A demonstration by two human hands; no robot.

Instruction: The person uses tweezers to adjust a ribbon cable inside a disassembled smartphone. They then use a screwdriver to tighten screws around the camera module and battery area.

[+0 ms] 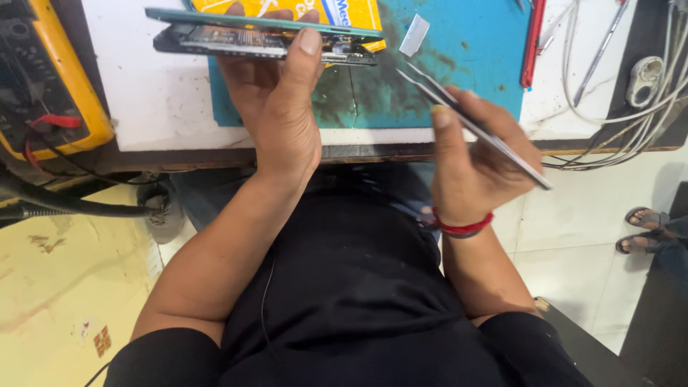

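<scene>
Left hand: the left hand is closed around an opened phone, thumb pressed on the near edge and fingertips showing over the far edge; it holds the phone up over the near-left part of the blue mat.
Opened phone: seen edge-on, it shows two layers, a thin teal panel on top and a dark body with exposed parts beneath, with a narrow gap between them. It hangs above the mat's left edge.
Right hand: the right hand is clamped on metal tweezers, thumb and fingers pinching the middle of the shaft; it sits at the near-right corner of the mat, just off the bench edge.
Tweezers: the tips point up and left toward the phone's right end and stop short of it, over the mat's worn dark patch. Whether the tips are together or apart cannot be told.
Wrist: a red thread band circles the right wrist, nearer the person than the mat.
Mat: blue, scuffed dark at the centre, lying on a white bench top.
Yellow box: on the mat's far edge, behind the phone.
Multimeter: yellow-cased, with red and black leads, well left of the mat.
White cables: looped well right of the mat.
Red-handled tool: just beyond the mat's right edge.
Another person: sandalled feet on the floor, far right of the mat.
</scene>
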